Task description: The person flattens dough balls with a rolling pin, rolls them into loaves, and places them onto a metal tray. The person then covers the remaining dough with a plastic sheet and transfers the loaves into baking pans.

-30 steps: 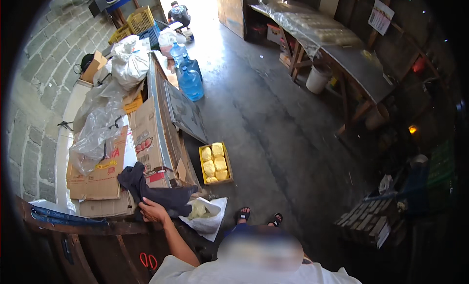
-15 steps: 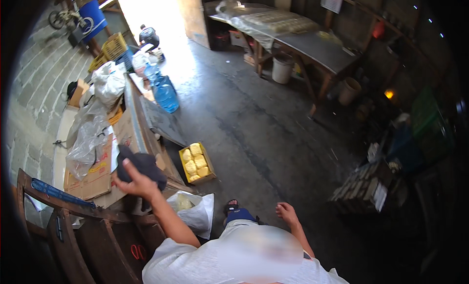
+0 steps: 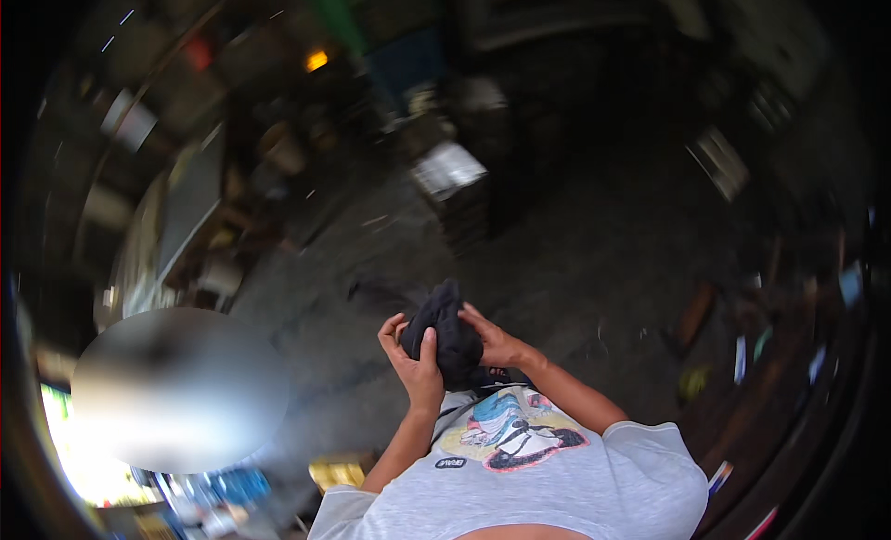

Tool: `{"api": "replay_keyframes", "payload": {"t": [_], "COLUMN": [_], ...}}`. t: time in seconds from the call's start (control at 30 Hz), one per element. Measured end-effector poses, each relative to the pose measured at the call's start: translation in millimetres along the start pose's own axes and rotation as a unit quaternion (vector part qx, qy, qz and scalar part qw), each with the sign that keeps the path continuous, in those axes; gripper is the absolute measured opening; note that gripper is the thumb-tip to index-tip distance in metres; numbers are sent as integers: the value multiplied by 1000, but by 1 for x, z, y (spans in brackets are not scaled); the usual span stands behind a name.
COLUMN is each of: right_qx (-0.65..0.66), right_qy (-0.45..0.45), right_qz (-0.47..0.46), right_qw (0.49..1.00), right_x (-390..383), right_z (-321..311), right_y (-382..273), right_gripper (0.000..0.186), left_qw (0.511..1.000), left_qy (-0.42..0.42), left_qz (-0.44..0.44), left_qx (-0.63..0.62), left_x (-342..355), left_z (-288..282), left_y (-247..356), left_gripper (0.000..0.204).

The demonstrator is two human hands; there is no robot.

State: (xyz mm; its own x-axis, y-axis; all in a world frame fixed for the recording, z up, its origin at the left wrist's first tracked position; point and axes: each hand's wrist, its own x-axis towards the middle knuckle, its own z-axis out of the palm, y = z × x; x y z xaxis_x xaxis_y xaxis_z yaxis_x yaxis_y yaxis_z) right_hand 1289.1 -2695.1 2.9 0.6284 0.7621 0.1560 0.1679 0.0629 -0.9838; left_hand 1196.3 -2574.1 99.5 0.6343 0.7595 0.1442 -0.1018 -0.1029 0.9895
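Note:
A dark, bunched piece of cloth (image 3: 449, 340) is held up in front of my chest, between both hands. My left hand (image 3: 415, 368) grips its left side, with the thumb across the front. On the opposite side, my right hand (image 3: 497, 340) presses its fingers against the cloth, and part of them is hidden behind it. A loose, blurred dark end trails off to the left. Whether the cloth is a garment or a cap, I cannot tell.
Ahead stands a dark stack with a white sheet (image 3: 450, 172) on top. A long table (image 3: 190, 206) is on the left. Low on the left are a yellow box (image 3: 339, 472) and blue plastic bottles (image 3: 241, 485). Dark wooden furniture (image 3: 770, 391) lines the right. Much is motion-blurred.
My view has swung right, away from the cardboard and bags. The dark cloth has come from my outstretched left hand to before my chest, and my right hand now holds it too.

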Motion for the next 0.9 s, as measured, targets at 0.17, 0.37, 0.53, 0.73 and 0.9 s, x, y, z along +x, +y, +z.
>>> {"api": "replay_keyframes", "payload": {"t": [0.17,0.37,0.53,0.73,0.9], "right_qx": [119,158,113,207,262], "right_qy": [15,359,577,722,703], "right_qz": [147,102,94,43,133], "right_qw": [982,914,804,659,648], "right_x": [-26,-15,-42,-79,-122], "right_z": [-113,-260,-395,-496,-598], "right_y": [29,15,14,41,122], "right_gripper": [69,46,41,50,62], "left_qw": [956,694,536,596,627], "left_qy": [-286,-513,-797,-779,-743], "left_qz": [-11,-498,-277,-194,-223], "left_qx": [60,-83,-30,-21,-69], "left_x": [66,112,100,59,24], "left_z": [138,283,482,636,755], "left_y": [-29,-176,-136,-131,-139], "left_gripper": [38,93,104,64,48]}}
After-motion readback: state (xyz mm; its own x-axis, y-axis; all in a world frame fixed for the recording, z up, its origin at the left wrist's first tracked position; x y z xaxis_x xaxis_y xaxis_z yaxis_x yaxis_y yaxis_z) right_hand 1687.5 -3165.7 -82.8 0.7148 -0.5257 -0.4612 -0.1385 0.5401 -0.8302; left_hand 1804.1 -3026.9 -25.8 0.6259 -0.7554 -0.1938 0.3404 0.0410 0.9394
